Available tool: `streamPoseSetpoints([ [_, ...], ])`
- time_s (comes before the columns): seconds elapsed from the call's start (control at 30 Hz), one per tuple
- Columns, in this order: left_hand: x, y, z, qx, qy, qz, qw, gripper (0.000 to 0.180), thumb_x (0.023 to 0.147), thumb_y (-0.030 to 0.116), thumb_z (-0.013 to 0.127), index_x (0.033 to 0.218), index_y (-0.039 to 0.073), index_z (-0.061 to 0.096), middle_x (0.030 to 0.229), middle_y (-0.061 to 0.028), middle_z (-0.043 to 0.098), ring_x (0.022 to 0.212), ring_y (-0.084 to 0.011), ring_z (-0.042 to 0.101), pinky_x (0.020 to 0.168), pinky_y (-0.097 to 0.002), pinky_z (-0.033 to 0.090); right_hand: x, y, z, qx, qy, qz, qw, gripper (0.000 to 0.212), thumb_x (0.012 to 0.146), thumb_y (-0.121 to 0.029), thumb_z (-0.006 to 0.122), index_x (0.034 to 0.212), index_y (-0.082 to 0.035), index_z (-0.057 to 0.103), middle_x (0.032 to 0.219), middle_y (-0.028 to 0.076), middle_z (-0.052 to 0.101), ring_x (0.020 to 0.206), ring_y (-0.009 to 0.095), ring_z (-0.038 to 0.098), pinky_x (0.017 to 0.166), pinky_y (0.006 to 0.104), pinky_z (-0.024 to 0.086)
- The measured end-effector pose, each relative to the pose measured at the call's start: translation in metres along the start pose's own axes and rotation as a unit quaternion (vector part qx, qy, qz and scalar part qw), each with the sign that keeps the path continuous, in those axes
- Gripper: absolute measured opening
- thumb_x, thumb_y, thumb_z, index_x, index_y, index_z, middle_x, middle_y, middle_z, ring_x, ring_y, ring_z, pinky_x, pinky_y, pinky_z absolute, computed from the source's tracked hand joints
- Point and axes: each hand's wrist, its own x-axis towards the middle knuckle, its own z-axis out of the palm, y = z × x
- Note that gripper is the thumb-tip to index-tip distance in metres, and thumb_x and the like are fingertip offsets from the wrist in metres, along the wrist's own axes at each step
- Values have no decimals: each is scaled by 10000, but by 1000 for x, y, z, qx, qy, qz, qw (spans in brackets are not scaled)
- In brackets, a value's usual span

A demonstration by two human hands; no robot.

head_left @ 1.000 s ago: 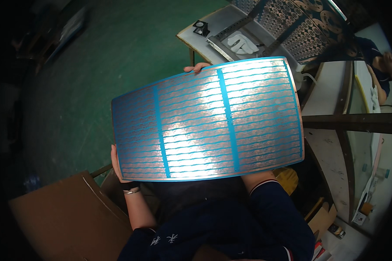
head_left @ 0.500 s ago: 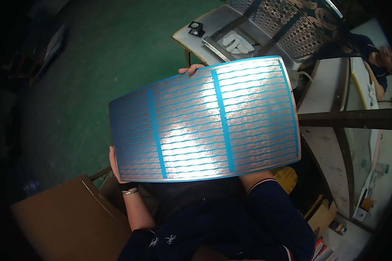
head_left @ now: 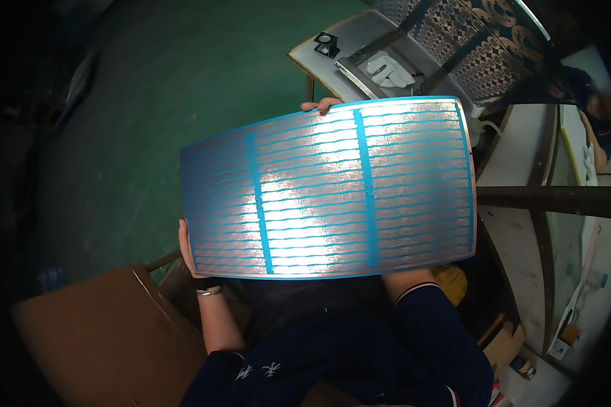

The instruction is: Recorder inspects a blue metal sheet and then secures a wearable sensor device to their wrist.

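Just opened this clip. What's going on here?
A person is holding up a large copper-and-blue circuit-board panel in both bare hands. The left hand grips its lower left corner; the right arm passes behind it, with fingertips of the right hand curled over the top edge. The panel is tilted, its patterned face catching bright glare. Beyond it, a white glove and a small black magnifier sit on a worktable.

Black stand on a pale table, white glove nearby; brown cardboard lower left
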Motion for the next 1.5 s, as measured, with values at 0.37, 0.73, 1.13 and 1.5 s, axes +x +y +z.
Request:
streamPoseSetpoints([
  [0.37, -12, 6, 23, -13, -3, 15, 1000, 421, 1010, 426, 377, 1211, 108, 564, 1090, -87, 629, 921, -193, 628, 766, -347, 547, -5, -6, 4, -3, -6, 5, 1000, 454, 913, -306, 583, 1254, -21, 490, 1447, 194, 382, 1358, 360, 360, 1042, 500, 462],
  [0.73, -9, 9, 36, -42, -8, 7, 999, 459, 1006, 417, 375, 1253, 66, 538, 1122, -126, 637, 914, -225, 665, 745, -353, 573, -13, -24, 15, -27, -1, -3, 1000, 470, 908, -312, 591, 1267, -27, 487, 1453, 187, 376, 1369, 355, 343, 1048, 495, 460],
  [1.13, -17, 16, 30, -47, -41, 19, 998, 460, 998, 392, 423, 1241, 24, 554, 1152, -123, 642, 968, -198, 651, 785, -332, 548, -7, -19, 5, -12, -9, -5, 1000, 488, 902, -318, 599, 1281, -34, 483, 1460, 179, 369, 1381, 350, 324, 1055, 488, 457],
  [1.5, -16, 17, 30, -72, -40, 19, 996, 460, 1004, 379, 400, 1275, 28, 521, 1194, -145, 624, 1005, -234, 653, 831, -366, 558, -8, -17, 1, -6, -12, -6, 1000, 504, 897, -324, 607, 1294, -40, 479, 1466, 172, 362, 1392, 346, 307, 1061, 483, 454],
])
